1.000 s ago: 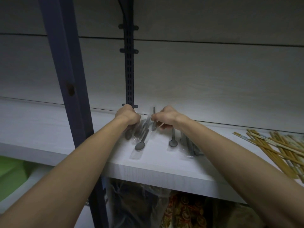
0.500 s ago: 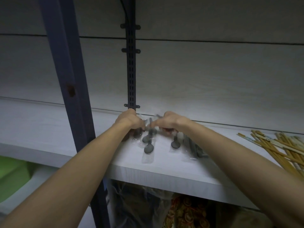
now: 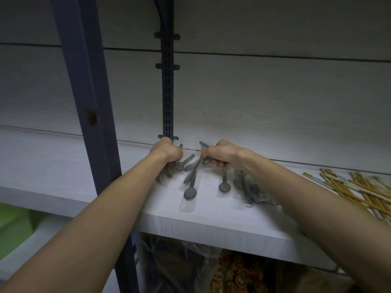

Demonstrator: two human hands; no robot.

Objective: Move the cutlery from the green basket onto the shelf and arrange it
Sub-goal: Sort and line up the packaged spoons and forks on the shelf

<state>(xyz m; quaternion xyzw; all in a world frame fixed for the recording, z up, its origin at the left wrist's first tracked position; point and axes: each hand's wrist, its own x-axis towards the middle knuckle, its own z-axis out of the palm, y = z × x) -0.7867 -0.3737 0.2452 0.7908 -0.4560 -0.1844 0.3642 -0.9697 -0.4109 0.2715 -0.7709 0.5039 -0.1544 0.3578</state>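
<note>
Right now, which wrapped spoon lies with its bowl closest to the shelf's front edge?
The spoon between the two hands: its bowl sits lower, nearer the shelf edge, than the spoon to its right.

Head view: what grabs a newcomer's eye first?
Two bare forearms converge at the back of the white shelf, where the left hand and right hand each grip grey plastic-wrapped spoons. More wrapped cutlery lies just right of them, a heap of wooden chopsticks sits at the far right, and a green basket shows at lower left.
</note>
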